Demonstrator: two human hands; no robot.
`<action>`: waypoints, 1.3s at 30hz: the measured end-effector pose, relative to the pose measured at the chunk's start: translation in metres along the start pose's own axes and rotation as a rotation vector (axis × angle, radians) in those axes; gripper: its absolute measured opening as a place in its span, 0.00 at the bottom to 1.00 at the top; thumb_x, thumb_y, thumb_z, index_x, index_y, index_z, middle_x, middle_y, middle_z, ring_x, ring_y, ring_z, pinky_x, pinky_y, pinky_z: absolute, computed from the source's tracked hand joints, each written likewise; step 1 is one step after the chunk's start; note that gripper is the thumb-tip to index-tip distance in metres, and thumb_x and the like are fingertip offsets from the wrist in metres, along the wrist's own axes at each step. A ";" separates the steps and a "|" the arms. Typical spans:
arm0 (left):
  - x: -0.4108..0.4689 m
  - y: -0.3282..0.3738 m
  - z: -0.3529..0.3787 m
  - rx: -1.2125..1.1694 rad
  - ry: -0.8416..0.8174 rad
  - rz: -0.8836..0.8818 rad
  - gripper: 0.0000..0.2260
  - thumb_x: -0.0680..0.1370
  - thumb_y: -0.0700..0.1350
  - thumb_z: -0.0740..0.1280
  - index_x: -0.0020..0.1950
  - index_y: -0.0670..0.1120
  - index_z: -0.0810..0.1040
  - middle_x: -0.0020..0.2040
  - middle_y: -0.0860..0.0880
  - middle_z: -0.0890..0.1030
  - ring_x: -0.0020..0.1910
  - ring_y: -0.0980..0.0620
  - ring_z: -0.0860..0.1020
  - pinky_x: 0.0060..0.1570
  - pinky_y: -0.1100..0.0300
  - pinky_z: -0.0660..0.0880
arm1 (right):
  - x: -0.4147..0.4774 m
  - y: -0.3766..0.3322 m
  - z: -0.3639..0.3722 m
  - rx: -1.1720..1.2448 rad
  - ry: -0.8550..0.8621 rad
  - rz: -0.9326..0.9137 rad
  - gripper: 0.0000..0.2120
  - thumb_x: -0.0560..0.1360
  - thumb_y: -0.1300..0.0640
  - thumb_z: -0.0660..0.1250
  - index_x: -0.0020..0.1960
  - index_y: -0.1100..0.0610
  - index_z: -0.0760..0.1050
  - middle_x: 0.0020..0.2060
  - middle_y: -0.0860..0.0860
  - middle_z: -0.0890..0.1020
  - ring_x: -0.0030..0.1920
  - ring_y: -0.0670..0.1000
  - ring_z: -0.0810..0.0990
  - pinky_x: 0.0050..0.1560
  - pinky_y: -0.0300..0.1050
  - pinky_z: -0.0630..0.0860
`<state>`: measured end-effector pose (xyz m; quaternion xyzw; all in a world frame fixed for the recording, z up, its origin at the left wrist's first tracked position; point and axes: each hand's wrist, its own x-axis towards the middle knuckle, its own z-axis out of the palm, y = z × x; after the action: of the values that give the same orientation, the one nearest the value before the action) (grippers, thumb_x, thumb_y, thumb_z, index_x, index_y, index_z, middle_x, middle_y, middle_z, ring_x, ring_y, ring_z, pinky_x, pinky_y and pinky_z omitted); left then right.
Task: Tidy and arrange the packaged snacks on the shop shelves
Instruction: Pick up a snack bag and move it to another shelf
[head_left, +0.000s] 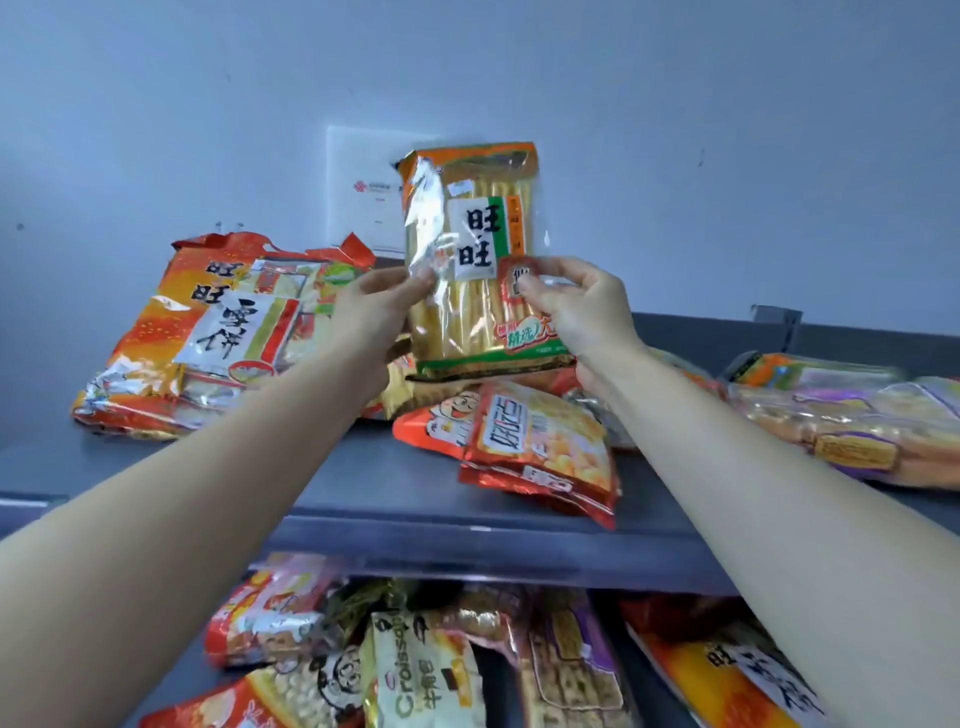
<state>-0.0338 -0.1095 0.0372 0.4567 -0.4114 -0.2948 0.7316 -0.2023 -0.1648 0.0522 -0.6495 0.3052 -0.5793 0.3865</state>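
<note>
Our left hand (384, 306) and right hand (576, 312) pinch the upright cracker pack (475, 234). Below, a red bag (540, 447) lies on the shelf (374, 478), an orange bag (208, 332) leftward.

One head-worn camera looks forward, close to the grey shelf (395, 483), with the wall (727, 130) filling the upper frame, lower-shelf packets (415, 670) along the bottom edge, and the left forearm (182, 519) and right forearm (779, 519) stretching from the lower corners.
</note>
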 end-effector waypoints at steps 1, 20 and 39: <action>-0.010 0.000 0.011 0.000 -0.004 0.007 0.14 0.75 0.50 0.72 0.57 0.45 0.79 0.41 0.51 0.81 0.33 0.54 0.76 0.29 0.63 0.73 | -0.004 -0.001 -0.012 0.007 0.033 -0.001 0.07 0.72 0.60 0.73 0.41 0.49 0.78 0.46 0.54 0.84 0.46 0.56 0.84 0.54 0.57 0.80; -0.175 -0.031 0.088 0.019 0.039 -0.120 0.08 0.77 0.47 0.70 0.49 0.43 0.77 0.31 0.51 0.81 0.31 0.52 0.80 0.37 0.57 0.80 | -0.117 0.020 -0.154 0.197 -0.063 0.238 0.06 0.70 0.61 0.75 0.39 0.54 0.78 0.38 0.50 0.85 0.44 0.52 0.84 0.57 0.54 0.79; -0.240 -0.076 0.056 0.060 -0.232 -0.303 0.04 0.78 0.45 0.67 0.47 0.44 0.76 0.44 0.46 0.82 0.42 0.48 0.79 0.42 0.55 0.79 | -0.199 0.042 -0.186 0.184 -0.165 0.414 0.07 0.70 0.64 0.73 0.41 0.56 0.75 0.35 0.51 0.85 0.35 0.50 0.84 0.41 0.46 0.81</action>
<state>-0.2041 0.0290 -0.0985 0.4980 -0.4281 -0.4398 0.6126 -0.4122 -0.0462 -0.0809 -0.5803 0.3450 -0.4582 0.5782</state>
